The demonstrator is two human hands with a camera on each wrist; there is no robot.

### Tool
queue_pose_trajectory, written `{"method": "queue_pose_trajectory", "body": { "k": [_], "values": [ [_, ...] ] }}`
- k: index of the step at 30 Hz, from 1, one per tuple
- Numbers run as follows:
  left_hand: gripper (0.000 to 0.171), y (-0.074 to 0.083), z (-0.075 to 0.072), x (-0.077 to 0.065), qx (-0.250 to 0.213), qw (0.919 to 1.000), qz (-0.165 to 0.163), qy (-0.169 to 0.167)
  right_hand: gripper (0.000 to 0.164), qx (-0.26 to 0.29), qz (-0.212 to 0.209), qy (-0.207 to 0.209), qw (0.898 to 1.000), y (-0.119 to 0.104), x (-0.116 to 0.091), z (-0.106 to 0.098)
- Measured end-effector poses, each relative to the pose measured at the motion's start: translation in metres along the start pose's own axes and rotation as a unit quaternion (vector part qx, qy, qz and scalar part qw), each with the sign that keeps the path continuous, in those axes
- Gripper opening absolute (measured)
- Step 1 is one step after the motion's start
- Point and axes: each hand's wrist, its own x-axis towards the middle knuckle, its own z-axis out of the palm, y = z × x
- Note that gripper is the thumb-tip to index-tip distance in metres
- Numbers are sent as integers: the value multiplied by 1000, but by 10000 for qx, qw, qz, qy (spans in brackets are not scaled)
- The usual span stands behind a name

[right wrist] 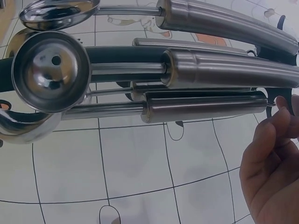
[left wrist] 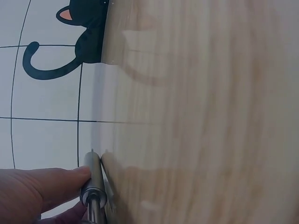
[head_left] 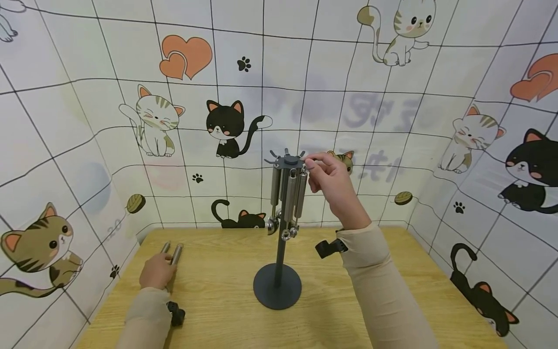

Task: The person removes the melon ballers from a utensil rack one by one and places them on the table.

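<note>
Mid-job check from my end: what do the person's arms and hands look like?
The left hand and right hand are ungloved. The left sleeve and right sleeve are plain beige, long and creased. Each wrist carries a small, blocky black device: the left device and the right device.

Beige sleeves (head_left: 388, 281), black devices (head_left: 330, 248) at both wrists

The right hand (head_left: 330, 182) is pinching with thumb and fingertips above a raised forearm (head_left: 383, 281), while the left hand (head_left: 156, 271) is gripping lower down.
</note>
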Motion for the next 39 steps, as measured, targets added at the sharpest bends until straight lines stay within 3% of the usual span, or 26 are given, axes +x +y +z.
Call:
{"method": "queue_pose_trajectory", "body": {
  "k": [9, 14, 19, 27, 35, 39],
  "values": [
    [48, 2, -21, -8, -42, 9997, -248, 73, 25, 35, 38, 10, 10000, -2, 0, 1],
    [55, 6, -34, -16, 90, 9986, -196, -475, 26, -24, 29, 57, 10000, -1, 1, 0],
    [54, 8, -34, -22, 209, 9952, -155, -943, 26, -52, -3, 100, 9999, -1, -1, -1],
    [16, 0, -23, -22, 105, 9962, -260, -827, 26, -22, 58, 76, 10000, -1, -2, 2],
    [26, 1, -23, -23, 235, 9966, -246, -753, 24, 28, 18, 35, 10000, -1, -1, 4],
    [31, 29, -37, -29, 430, 9969, 117, -641, 24, 6, -3, 45, 10000, -1, -1, 2]
  ]
}}
